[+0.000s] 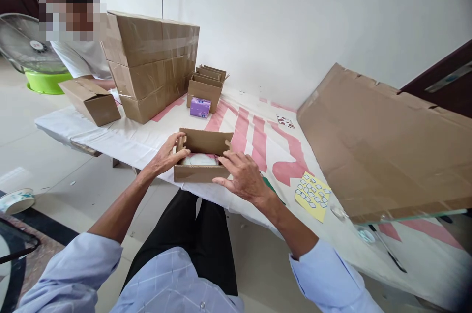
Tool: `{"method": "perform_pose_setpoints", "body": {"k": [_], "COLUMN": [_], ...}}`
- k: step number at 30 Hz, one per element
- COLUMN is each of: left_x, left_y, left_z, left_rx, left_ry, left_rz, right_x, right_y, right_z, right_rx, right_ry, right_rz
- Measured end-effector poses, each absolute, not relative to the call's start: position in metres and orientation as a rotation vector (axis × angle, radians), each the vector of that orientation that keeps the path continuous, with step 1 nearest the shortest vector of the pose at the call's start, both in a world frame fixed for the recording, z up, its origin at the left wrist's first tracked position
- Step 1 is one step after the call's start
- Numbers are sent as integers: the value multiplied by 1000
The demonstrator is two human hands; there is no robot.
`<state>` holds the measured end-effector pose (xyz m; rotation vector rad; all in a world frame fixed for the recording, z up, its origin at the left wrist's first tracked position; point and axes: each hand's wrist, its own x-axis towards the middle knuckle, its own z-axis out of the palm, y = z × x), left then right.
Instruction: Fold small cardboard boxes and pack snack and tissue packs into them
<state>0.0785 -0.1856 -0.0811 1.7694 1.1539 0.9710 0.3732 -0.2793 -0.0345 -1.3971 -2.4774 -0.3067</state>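
Observation:
A small open cardboard box (pixel 197 172) stands at the near edge of the table (pixel 125 140), with a white, rounded item (pixel 199 159) lying inside it. My left hand (pixel 165 156) rests against the box's left end, fingers curled over the side flap. My right hand (pixel 241 175) lies on the box's right end, fingers spread across the rim and front wall.
Taped cartons (pixel 151 65) are stacked at the far left, with a closed small box (pixel 90 100), several open small boxes (pixel 205 86) and a purple packet (pixel 200 107) nearby. A large carton (pixel 387 146) fills the right. A yellow sticker sheet (pixel 312 195) lies near it. Another person (pixel 79 42) sits behind the stack.

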Motion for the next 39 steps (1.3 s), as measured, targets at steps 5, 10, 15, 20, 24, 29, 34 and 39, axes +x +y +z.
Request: {"method": "perform_pose_setpoints", "body": {"k": [5, 10, 15, 20, 24, 29, 34, 39], "left_x": [70, 64, 61, 55, 46, 46, 57, 61], "left_y": [-182, -183, -186, -185, -185, -186, -187, -190], "left_z": [-96, -105, -104, -106, -111, -122, -135, -139], "left_rx": [1638, 1631, 1660, 1691, 1681, 1797, 1875, 1894], "left_ry": [903, 881, 867, 757, 626, 707, 805, 824], "left_rz": [1109, 1076, 1017, 977, 967, 958, 992, 993], "right_x": [395, 381, 331, 304, 310, 317, 318, 321], "right_y": [-273, -239, -202, -176, -170, -166, -164, -172], "right_z": [-15, 18, 26, 0, -20, -35, -40, -38], "right_rx": [-1669, -1826, -1750, -1847, -1773, -1695, -1603, -1571], "right_ry": [-2284, -2425, -2775, -2912, -2992, -2991, -2986, -2971], "right_rz": [-128, 22, 200, 357, 397, 406, 444, 349]}}
